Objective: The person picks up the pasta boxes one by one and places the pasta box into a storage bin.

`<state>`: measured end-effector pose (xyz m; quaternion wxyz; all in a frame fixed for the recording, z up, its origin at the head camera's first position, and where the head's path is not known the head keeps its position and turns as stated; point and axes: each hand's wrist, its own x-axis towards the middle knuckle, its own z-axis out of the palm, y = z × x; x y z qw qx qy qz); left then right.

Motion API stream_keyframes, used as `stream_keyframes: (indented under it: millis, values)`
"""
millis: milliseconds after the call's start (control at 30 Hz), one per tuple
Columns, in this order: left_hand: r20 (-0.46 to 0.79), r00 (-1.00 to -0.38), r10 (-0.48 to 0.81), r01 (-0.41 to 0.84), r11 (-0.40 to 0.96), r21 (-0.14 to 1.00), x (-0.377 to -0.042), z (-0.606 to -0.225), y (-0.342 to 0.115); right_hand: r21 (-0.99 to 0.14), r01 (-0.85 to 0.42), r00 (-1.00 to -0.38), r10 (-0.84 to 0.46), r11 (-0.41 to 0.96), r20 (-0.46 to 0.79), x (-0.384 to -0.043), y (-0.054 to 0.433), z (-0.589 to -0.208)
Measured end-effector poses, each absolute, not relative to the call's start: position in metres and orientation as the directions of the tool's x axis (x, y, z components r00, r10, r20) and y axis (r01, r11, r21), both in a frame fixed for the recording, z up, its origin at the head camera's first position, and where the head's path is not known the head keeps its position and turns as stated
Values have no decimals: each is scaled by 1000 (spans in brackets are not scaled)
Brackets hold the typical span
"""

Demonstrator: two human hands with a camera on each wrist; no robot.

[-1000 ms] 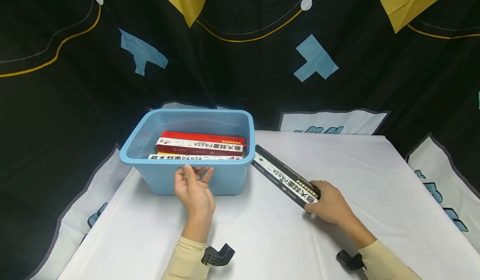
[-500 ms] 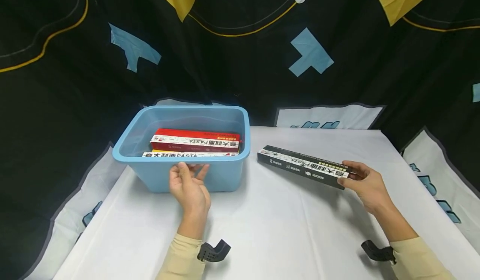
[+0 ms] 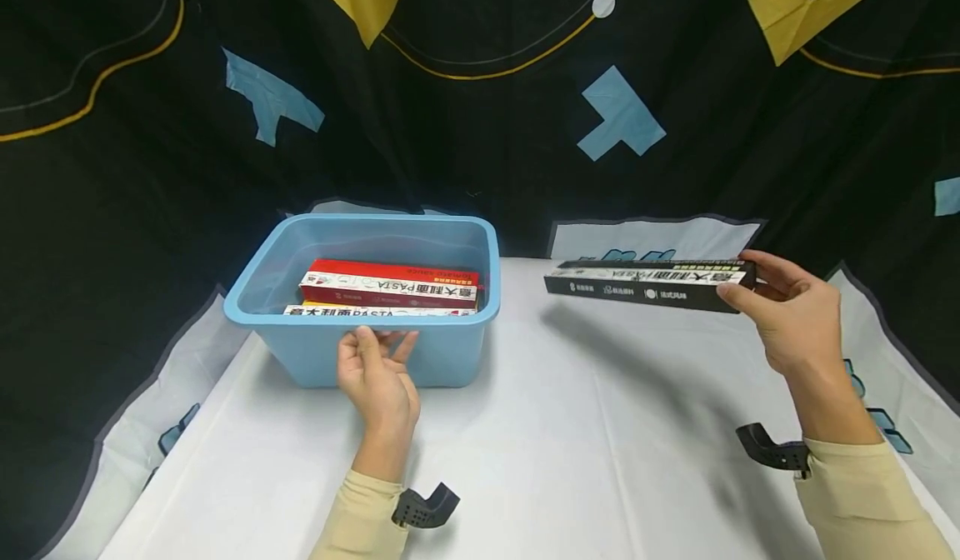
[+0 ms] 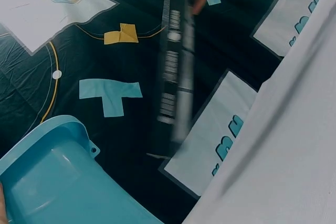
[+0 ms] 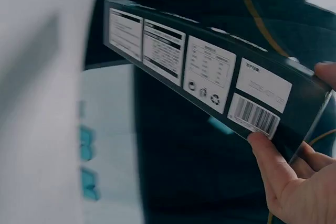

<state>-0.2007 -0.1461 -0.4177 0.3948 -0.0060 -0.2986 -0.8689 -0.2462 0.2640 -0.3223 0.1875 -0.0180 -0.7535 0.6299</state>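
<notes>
My right hand (image 3: pixel 798 318) grips one end of a long black pasta box (image 3: pixel 645 287), thumb on one side and fingers on the other. The box is held nearly level above the table, its shadow on the cloth below. In the right wrist view, its labelled side (image 5: pixel 210 72) shows a barcode. My left hand (image 3: pixel 382 385) holds the front rim of a blue plastic bin (image 3: pixel 307 356), with the fingers tucked up under the lip. Inside the bin lie a red pasta box (image 3: pixel 390 281) and, nearer the front, another pasta box (image 3: pixel 420 312), partly hidden by the rim.
A white cloth (image 3: pixel 525 460) covers the table. Behind it hangs a black curtain (image 3: pixel 480 143) with yellow and blue tape pieces. A black wrist mount (image 3: pixel 426 507) sits at the left sleeve, another mount (image 3: pixel 772 449) at the right.
My right hand has lifted the black pasta box up off the table, carrying it rightward and away from the bin. The box has turned to lie more crosswise. My left hand stays at the rim.
</notes>
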Motion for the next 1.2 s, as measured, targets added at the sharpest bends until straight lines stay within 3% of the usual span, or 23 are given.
stream_keyframes:
  millis: [167,367,600,900,1067,1200]
  values:
    - [239,-696,-676,681,-517,519,-202,-417,-145,-871,-454,-872,294,-190,390,-260,240,-295]
    - [210,-700,-682,668,-523,529,-201,-416,-143,-796,-518,-852,111,-312,511,-280,183,-282]
    - [174,-712,-680,654,-552,517,-199,-416,-139,-845,-528,-837,-123,-80,534,-305,108,-292]
    - [173,-725,-667,650,-577,495,-197,-413,-133,-895,-428,-864,-348,129,363,-326,41,-318]
    - [174,-724,-668,656,-587,475,-196,-412,-134,-765,-513,-837,-424,389,346,-334,22,-330]
    - [175,-721,-670,661,-590,464,-195,-413,-138,-662,-519,-851,-398,540,342,-329,18,-340]
